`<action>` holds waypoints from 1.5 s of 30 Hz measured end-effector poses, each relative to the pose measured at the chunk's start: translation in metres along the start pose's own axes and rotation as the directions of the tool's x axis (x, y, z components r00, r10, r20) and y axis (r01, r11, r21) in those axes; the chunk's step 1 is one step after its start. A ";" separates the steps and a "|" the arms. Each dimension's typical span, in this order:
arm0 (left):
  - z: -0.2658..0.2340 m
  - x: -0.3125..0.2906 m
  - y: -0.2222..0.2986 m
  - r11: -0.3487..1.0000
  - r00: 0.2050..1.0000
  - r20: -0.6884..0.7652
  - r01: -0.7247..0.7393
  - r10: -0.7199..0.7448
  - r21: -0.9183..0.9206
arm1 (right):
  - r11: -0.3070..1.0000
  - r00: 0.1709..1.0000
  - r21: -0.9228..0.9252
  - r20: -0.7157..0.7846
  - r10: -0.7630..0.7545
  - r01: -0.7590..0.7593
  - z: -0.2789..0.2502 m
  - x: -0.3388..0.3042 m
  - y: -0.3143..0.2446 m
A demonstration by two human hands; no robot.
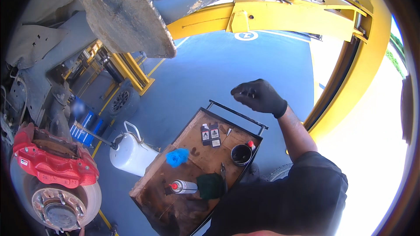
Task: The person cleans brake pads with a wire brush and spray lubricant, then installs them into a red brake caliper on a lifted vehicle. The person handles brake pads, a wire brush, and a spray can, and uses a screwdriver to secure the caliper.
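My right hand [260, 97], in a black glove, is raised above the far right end of a tool cart [192, 129]. Its fingers are curled and pinched together; whether a small dark thing sits between them cannot be made out. Nearest below it on the cart are small dark packets with white labels [210, 134], a small pointed tube [229, 132] and a round dark tin [241, 154] with a red cap [251, 144] beside it. A blue cloth [177, 157], a spray can with a red top [184, 187], a dark green cloth [210, 186] and pliers [223, 174] lie nearer. My left hand does not show.
At the left, a red brake caliper [54, 157] sits over a brake disc and hub [59, 207] under a raised vehicle. A white tank [131, 154] stands beside the cart. Yellow lift arms [288, 16] and a post [367, 61] rise beyond. A loose wheel [124, 99] lies farther off.
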State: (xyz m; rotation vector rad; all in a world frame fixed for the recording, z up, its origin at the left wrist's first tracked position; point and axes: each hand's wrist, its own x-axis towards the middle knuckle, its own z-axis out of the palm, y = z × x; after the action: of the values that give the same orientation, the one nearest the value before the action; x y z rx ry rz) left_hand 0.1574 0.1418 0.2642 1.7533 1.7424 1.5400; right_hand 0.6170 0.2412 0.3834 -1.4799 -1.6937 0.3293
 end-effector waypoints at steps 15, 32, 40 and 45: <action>0.006 0.001 -0.109 0.936 0.755 0.595 -0.351 0.275 0.013 | 0.279 0.788 -0.952 -0.268 -0.554 -0.127 -0.231 0.071 0.031; -0.001 -0.009 -0.141 0.974 0.767 0.609 -0.222 0.202 -0.044 | 0.426 0.369 -0.901 -0.423 -0.827 -0.080 -0.189 0.036 0.009; 0.043 -0.027 -0.106 0.772 0.523 0.852 0.546 -0.011 -0.326 | 0.866 0.719 -0.285 -0.482 -0.500 0.410 0.204 -0.110 -0.057; 0.032 -0.054 -0.102 -0.167 0.586 0.796 0.778 -0.153 -0.605 | 0.776 0.770 0.071 0.093 -0.631 0.627 0.343 -0.181 -0.081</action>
State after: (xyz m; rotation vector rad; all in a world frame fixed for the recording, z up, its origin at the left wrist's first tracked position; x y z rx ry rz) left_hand 0.1353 0.1400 0.1466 0.3806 0.4614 1.1122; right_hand 0.3041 0.1646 0.1533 -0.7912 -2.1494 0.0702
